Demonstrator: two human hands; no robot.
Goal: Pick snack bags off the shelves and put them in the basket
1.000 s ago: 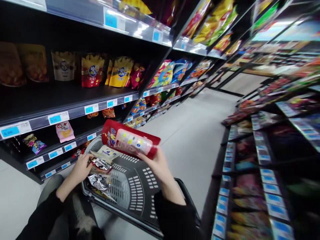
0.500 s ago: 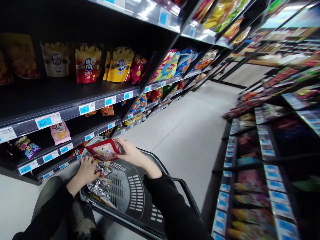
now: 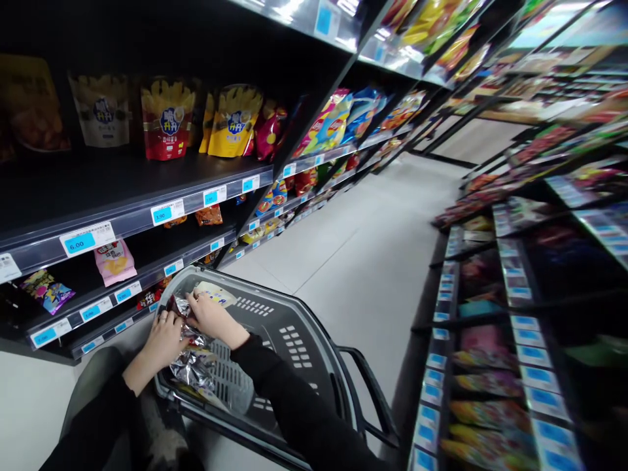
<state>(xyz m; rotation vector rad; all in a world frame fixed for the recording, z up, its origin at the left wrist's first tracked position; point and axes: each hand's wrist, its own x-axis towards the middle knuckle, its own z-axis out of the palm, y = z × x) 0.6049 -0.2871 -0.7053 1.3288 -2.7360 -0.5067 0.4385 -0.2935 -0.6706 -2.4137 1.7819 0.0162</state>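
Note:
A grey plastic shopping basket (image 3: 314, 327) with perforated walls stands below me, beside the left shelves. My right hand (image 3: 212, 317) reaches into its near-left end, fingers closed on a red and silver snack bag (image 3: 180, 305) that is largely hidden by both hands. Close beside it, my left hand (image 3: 164, 340) curls its fingers over another shiny snack bag (image 3: 197, 339); how firmly it grips is partly hidden. More silvery snack bags (image 3: 192, 369) lie along the basket's left side. A pale printed packet (image 3: 216, 294) leans at the far wall, behind my right hand.
Left shelves (image 3: 112, 232) hold a red pouch (image 3: 167, 121), a yellow pouch (image 3: 234, 124) and a pink packet (image 3: 115, 260). The basket's black handle (image 3: 367, 386) folds out rightward. Pale aisle floor (image 3: 338, 255) runs ahead, with another snack rack (image 3: 490, 366) on the right.
My right hand has moved left and down into the basket with the red snack bag, which was held above the rim. My left hand has shifted slightly and stays on the bags.

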